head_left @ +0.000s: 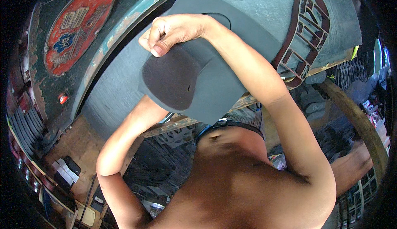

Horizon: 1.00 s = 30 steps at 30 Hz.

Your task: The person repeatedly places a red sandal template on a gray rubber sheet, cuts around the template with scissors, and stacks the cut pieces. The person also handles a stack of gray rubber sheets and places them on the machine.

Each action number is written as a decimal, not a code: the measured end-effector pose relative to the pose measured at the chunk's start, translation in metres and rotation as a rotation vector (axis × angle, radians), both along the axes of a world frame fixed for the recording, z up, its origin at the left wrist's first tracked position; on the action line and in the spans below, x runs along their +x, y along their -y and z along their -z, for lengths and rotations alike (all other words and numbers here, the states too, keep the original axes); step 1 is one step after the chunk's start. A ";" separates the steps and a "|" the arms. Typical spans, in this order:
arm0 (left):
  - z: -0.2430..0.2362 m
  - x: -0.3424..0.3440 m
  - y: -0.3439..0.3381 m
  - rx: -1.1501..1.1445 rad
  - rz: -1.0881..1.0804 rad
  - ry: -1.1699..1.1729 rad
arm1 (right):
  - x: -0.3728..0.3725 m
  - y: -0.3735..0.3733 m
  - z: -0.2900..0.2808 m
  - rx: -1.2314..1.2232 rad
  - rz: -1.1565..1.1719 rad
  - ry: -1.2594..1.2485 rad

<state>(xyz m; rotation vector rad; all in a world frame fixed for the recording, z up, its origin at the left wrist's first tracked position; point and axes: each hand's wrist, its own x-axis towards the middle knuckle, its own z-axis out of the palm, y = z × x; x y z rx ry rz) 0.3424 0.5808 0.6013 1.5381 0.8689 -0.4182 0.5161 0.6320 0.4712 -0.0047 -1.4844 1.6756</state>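
Note:
Over the bench lies a grey foam sheet (225,78), tilted, with a curved cut line showing near its top. A dark, rounded piece of foam (169,80) that looks like one end of a shoe sole stands out at its left side, with a small slit in its face. My right hand (171,32) is closed, its thumb tip and curled fingers at the upper edge of this piece. My left forearm runs up under the piece's lower edge, and the left hand is hidden behind it. Further right, a rust-red, sole-shaped metal cutting die (306,38) lies on grey sheet.
A dark green machine body (45,26) with a red oval plate (80,28) and a red button (63,99) rises at the left. The bench's wooden edge (173,125) runs before me. Dark foam offcuts (153,175) lie below, and a curved wooden bar (351,109) stands at the right.

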 end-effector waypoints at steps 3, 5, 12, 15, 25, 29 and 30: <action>0.015 -0.002 0.026 0.456 0.003 0.133 | 0.002 0.000 -0.001 -0.034 -0.017 0.008; 0.018 -0.010 0.027 0.344 -0.010 -0.055 | 0.004 -0.001 -0.002 -0.031 -0.017 -0.006; 0.022 -0.009 0.022 0.430 0.119 0.110 | 0.005 0.000 -0.004 -0.030 -0.030 -0.010; 0.024 -0.004 0.022 0.381 0.086 0.131 | 0.007 0.000 -0.005 -0.038 -0.046 -0.031; 0.018 -0.004 0.019 0.413 0.228 -0.042 | 0.014 0.000 -0.008 -0.048 -0.004 -0.134; 0.021 0.001 0.019 0.348 0.180 -0.057 | 0.015 0.001 -0.008 -0.047 0.015 -0.140; 0.022 0.003 0.019 0.320 0.155 -0.079 | 0.015 0.001 -0.008 -0.039 0.024 -0.136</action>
